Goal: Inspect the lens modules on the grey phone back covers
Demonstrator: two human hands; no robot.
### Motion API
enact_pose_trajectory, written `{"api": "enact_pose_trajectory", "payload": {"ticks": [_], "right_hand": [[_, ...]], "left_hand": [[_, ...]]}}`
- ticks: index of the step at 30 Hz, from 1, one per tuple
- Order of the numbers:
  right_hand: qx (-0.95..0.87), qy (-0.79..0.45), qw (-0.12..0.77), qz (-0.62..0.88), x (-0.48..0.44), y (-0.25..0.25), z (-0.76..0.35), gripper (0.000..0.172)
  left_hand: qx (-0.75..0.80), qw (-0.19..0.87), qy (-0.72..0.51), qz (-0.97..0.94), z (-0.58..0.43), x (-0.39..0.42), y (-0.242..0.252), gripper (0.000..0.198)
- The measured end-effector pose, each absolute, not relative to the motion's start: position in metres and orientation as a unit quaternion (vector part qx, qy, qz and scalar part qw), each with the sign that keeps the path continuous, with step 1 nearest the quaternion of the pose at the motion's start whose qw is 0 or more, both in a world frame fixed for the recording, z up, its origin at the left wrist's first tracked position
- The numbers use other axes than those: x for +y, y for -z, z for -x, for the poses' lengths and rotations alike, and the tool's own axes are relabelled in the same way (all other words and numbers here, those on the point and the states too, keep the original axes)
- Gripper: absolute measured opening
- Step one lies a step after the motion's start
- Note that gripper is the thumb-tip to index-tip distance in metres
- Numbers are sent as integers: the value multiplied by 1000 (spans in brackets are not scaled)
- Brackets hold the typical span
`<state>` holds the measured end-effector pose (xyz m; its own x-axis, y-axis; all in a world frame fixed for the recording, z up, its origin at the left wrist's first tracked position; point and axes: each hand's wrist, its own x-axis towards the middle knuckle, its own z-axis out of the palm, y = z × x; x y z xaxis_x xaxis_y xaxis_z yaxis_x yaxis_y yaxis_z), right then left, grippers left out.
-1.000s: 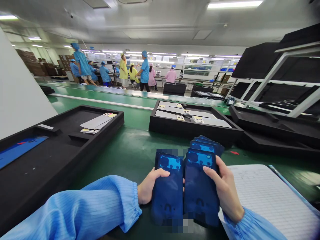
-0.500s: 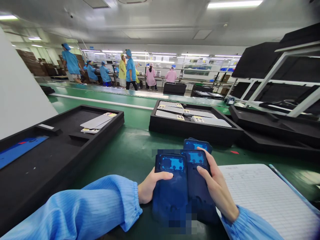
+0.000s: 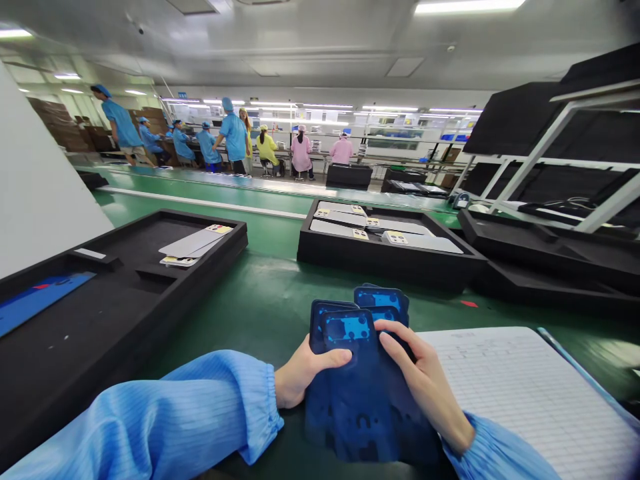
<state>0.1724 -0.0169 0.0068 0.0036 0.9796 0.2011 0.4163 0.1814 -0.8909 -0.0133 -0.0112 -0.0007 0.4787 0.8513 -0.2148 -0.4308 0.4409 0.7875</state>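
Observation:
Several dark blue phone back panels (image 3: 357,387), each with a bright blue camera patch near its top, are fanned over one another in front of me. My left hand (image 3: 315,367) grips the left part of the stack, thumb lying across the front panel below its camera patch. My right hand (image 3: 420,367) is closed round the right part, its thumb and index finger at the upper right edge of the front panel. Behind that panel, other panels' tops stick up at differing heights. The fingers under the stack are hidden.
On the green table (image 3: 270,293), a black foam tray (image 3: 200,293) at left holds pale panels and a blue one. Another black tray (image 3: 385,260) ahead holds several pale panels. An open notebook (image 3: 530,393) and pen (image 3: 575,363) lie at right, near stacked trays (image 3: 550,280). People work beyond.
The panels have shifted together, with the left group now overlapping the right one more. My right thumb and fingers have moved left to the front panel's edge. People in the background have moved.

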Motion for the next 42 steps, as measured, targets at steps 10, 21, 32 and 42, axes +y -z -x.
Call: {"api": "enact_pose_trajectory", "payload": {"ticks": [10,21,32,42], "right_hand": [[-644,-302,426,559,-16,-11,-165,25],[-612,-336,421,579,-16,-8,-166,32],[-523,-337,537,569,-10,-18,-186,34],[-616,-292,499,535,-6,-14,-182,53]], "left_hand": [[287,786,-407,-366,14,-11,4,35],[304,796,-390,-348,13,-11,1,33],[290,845,-354,-276,15,-8,2,27],[290,793,-403,-352,13,-10,6,27]]}}
